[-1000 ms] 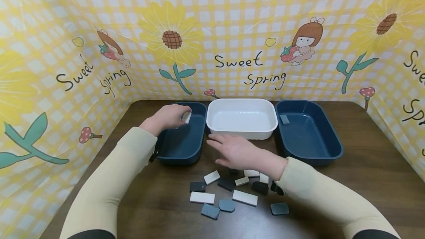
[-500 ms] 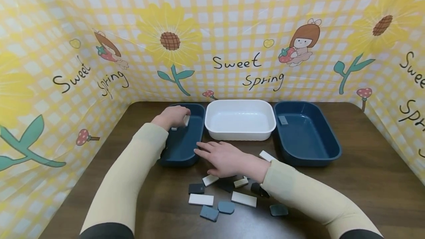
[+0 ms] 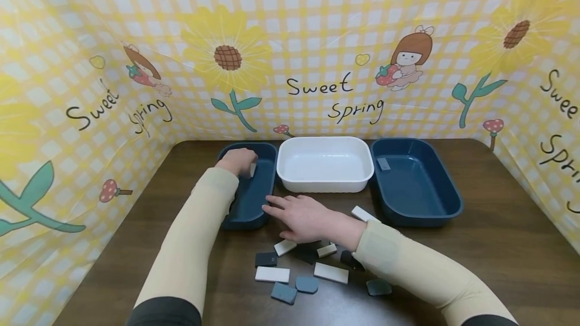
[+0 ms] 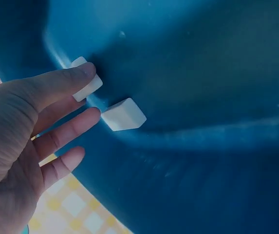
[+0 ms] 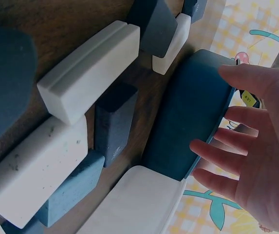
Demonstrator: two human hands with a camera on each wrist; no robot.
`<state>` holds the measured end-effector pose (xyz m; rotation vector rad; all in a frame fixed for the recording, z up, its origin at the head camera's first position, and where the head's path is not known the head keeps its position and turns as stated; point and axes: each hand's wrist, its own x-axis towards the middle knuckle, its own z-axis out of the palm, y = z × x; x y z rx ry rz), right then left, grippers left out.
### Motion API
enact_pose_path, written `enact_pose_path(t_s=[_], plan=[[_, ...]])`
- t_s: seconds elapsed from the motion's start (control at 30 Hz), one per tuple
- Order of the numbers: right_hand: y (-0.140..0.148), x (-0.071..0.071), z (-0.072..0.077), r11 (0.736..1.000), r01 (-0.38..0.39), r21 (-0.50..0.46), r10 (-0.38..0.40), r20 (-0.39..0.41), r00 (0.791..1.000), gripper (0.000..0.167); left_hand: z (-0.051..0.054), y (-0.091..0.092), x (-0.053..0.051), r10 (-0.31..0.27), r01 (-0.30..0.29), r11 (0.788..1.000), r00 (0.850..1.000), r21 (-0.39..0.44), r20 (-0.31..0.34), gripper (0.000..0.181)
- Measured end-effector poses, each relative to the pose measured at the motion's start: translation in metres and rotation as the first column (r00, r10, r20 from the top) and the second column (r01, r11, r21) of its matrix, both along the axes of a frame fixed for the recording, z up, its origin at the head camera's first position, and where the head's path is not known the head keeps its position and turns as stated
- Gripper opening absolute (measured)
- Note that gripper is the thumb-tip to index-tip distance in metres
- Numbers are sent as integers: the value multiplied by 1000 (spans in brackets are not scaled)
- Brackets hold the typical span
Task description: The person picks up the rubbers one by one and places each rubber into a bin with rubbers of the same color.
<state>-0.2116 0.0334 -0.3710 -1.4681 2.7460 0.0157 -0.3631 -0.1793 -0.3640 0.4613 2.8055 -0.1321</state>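
The left hand [image 3: 237, 161] pinches a white block [image 4: 89, 88] inside the blue tray [image 3: 254, 196] at the white tray's [image 3: 325, 185] nine o'clock, the right hand [image 3: 302, 219], fingers loosely spread, near that blue tray's four-o'clock corner.

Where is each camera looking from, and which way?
Head: worn there, facing forward and down at the table; left hand, right hand and sleeves show.
Left wrist: worn there, facing the left blue tray; left hand shows.
Right wrist: worn there, facing loose blocks; right hand shows.
Head and left wrist share that tray and hand.
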Motion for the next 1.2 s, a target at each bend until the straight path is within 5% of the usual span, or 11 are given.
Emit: enact_pose_path(t_s=[0.57, 1.2], plan=[[-2, 1, 0, 999, 30, 12, -31, 18, 999, 68, -7, -2, -1, 26, -26, 999, 1000, 36, 7, 36], [-2, 1, 0, 1000, 23, 9, -23, 8, 1000, 68, -11, -1, -3, -12, 12, 1000, 1000, 2, -17, 24]])
